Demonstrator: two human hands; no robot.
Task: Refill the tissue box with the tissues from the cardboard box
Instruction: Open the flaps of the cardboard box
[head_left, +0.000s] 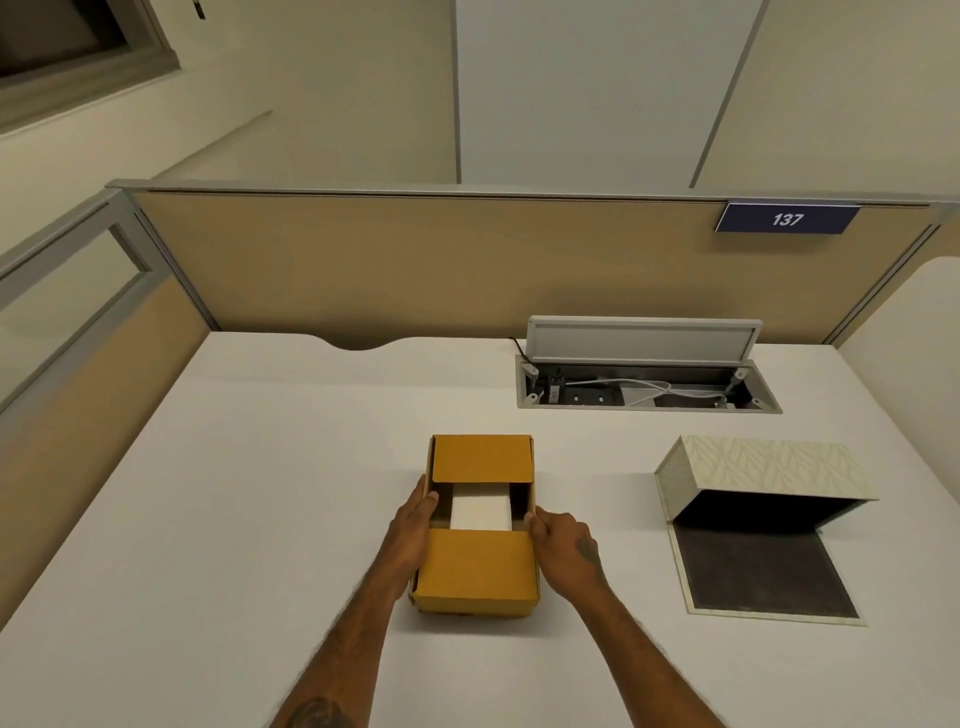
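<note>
A brown cardboard box (475, 569) stands in the middle of the white desk, its two top flaps partly open. Between the flaps a white stack of tissues (479, 510) shows inside. My left hand (413, 527) rests against the box's left side with the thumb hooked over the rim. My right hand (563, 545) presses on the right side, thumb at the rim. To the right lies the cream patterned tissue box (763, 467), tipped on its side with its dark-lined lid (761, 571) folded open flat on the desk; its inside looks dark.
An open cable hatch (647, 387) with white cables is set into the white desk (260, 493) behind the tissue box. A tan partition (415, 260) with a blue "137" sign (787, 219) closes off the back, and another panel runs along the left.
</note>
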